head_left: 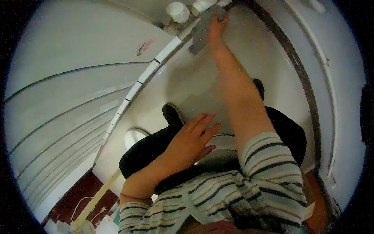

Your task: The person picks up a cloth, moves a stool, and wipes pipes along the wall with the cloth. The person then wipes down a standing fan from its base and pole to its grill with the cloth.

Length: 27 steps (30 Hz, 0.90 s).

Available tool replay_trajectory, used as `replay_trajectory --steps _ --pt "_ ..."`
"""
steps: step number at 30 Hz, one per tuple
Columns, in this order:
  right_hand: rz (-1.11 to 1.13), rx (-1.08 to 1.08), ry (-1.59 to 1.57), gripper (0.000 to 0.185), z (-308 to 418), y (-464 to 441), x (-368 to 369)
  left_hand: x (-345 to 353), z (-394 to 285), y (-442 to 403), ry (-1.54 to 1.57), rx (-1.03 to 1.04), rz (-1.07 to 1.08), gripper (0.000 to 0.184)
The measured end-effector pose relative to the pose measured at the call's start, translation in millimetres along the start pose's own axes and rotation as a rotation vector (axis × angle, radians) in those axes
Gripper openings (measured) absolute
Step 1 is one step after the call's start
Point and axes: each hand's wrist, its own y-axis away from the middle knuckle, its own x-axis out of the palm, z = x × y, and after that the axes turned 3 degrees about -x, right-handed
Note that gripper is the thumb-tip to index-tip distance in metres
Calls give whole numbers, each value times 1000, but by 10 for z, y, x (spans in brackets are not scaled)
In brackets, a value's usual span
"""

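At the top of the head view, my right hand (218,26) reaches far out and presses on a grey cloth (199,36) lying on the pale floor (191,78). Its fingers lie over the cloth; part of the grip is blurred. My left hand (189,141) is held above my bent leg (146,150), fingers loosely stretched and apart, with nothing in it. A dark shoe (172,114) shows just beyond that hand. Below it, between my legs, a rounded greyish thing (220,158) is partly hidden.
White panels (78,85) with dark seams stand along the left, edged by a white tiled strip (132,89). A white round container (178,11) sits top centre. A white pipe (330,97) and dark skirting (298,64) run along the right. A white disc (135,137) lies by my leg.
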Motion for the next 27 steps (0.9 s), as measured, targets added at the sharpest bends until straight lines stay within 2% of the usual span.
replay_trajectory --steps 1,6,7,9,11,12,14,15,17,18,19,21,22,23,24,25,27 --pt "-1 69 -156 73 116 -49 16 -6 12 -2 4 -2 2 64" --pt "-150 -109 196 78 -645 54 201 -13 -28 -9 14 44 19 58" --pt "-16 1 162 79 -772 224 187 -4 -39 -7 17 41 22 58" --pt "26 60 194 78 -1231 670 320 17 -33 -22 -13 85 28 54" --pt "-60 -2 260 75 -1212 969 347 72 -25 -18 -21 122 29 53" --pt "177 179 244 81 -885 1126 266 91 -18 -22 -29 156 38 52" --pt "418 346 225 87 -460 1050 161 95 -13 -32 -12 139 52 51" --pt "368 325 179 88 -352 887 72 94 -12 -26 17 115 74 51" --pt "114 214 121 87 87 653 -29 59 20 13 31 95 58 50" --pt "21 85 -20 81 491 587 -29 51 30 35 50 73 57 50" --pt "-20 -58 39 72 656 288 -117 56 23 55 52 83 43 50" --pt "-34 -348 -234 61 1471 379 0 77 -16 83 -19 98 16 49" --pt "-24 -365 -233 61 1827 418 117 103 -18 83 -21 109 1 49" --pt "101 -536 -253 56 2137 466 241 138 -10 87 -32 167 -4 49" --pt "226 -700 -272 52 2273 502 319 158 -10 90 -44 220 -5 48" --pt "227 -704 -271 52 2244 509 401 156 -31 97 -45 223 -8 48" --pt "190 -1062 253 65 2083 433 665 142 -88 95 -104 233 -13 48"
